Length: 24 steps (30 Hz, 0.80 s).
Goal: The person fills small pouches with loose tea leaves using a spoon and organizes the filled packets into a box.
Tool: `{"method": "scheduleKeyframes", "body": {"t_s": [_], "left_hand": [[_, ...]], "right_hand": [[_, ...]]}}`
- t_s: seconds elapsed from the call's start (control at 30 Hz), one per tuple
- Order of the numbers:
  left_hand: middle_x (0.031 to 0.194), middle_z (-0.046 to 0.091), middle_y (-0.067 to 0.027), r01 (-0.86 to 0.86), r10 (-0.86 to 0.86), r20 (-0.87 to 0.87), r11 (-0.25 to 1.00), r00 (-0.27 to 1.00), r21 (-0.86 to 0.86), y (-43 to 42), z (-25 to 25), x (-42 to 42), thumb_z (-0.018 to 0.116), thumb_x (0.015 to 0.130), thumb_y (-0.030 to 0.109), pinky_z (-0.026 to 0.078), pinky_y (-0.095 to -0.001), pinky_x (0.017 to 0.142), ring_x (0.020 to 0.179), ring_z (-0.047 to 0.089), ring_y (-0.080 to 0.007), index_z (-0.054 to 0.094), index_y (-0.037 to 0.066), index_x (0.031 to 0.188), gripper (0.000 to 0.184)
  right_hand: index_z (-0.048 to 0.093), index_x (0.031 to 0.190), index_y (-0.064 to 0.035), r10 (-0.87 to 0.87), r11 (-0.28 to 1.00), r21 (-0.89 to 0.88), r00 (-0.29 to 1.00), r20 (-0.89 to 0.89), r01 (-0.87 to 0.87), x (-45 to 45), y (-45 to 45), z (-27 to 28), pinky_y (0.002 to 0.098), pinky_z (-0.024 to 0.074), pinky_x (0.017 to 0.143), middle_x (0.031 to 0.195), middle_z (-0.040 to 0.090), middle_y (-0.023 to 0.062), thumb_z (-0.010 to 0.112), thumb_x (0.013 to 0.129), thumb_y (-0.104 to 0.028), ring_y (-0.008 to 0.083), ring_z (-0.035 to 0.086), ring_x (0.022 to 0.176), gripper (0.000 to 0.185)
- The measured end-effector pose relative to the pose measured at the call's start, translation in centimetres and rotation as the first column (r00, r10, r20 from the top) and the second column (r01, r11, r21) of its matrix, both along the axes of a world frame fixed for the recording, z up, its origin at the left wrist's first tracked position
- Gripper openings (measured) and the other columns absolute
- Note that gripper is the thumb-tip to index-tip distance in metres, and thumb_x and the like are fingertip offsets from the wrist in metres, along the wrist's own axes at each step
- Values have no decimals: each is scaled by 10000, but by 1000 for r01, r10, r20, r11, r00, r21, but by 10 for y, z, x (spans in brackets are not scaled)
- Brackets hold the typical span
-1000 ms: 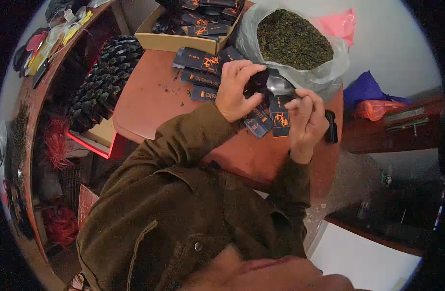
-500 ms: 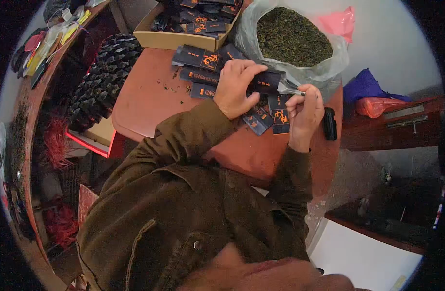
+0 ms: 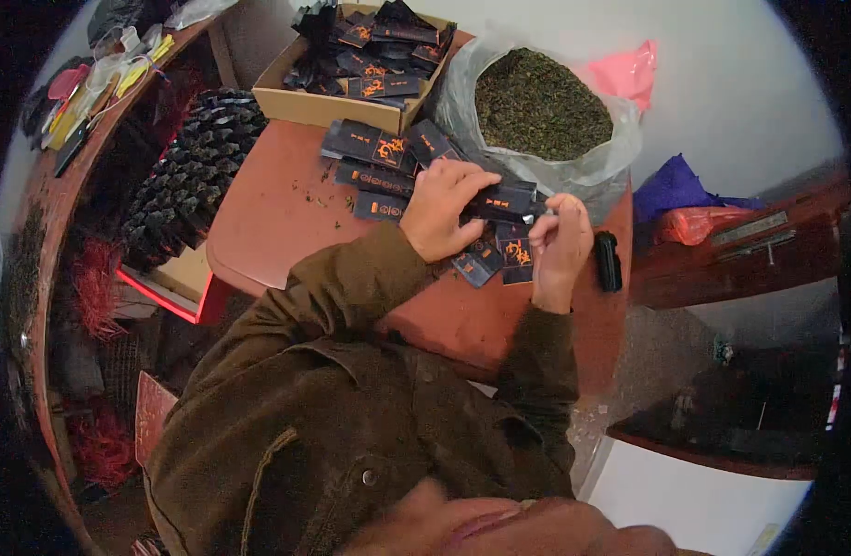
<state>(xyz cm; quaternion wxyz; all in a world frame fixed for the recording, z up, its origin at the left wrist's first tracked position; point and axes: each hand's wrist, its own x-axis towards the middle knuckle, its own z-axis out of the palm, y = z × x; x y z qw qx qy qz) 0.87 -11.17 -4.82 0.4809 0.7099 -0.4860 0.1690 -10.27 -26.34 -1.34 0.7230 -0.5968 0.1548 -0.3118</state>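
Note:
My left hand is closed on a black tea pouch with orange lettering, its mouth turned to the right. At that mouth my right hand pinches a small metal spoon. Most of the spoon is hidden by the pouch and my fingers. Under and beside my hands lie more black pouches, such as a flat pouch with orange characters and a stack of pouches. Just beyond my hands stands a clear plastic bag full of dark green loose tea.
A cardboard box of black pouches stands at the table's back left. Near the right edge lies a black object. Tea crumbs dot the reddish table. Many dark pouches are packed in a red-edged box at left.
The spoon's silver head, plainly visible at the pouch mouth before, is now mostly out of sight. My right hand has come closer to the pouch. The whole view has shifted slightly.

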Motion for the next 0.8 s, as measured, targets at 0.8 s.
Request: {"method": "scheduleKeyframes", "body": {"t_s": [0.8], "left_hand": [[1102,539,-147,5,-9,-74,998,997,-58,7,0,12,713,610,110,385,-427,940,1058,484,-357,532,68,1159,580]], "right_hand": [[523,903,-98,-85,996,43,994,69,82,6,0,3,209,264,393,524,501,14,480,974,-295,72,408,426,213]]}}
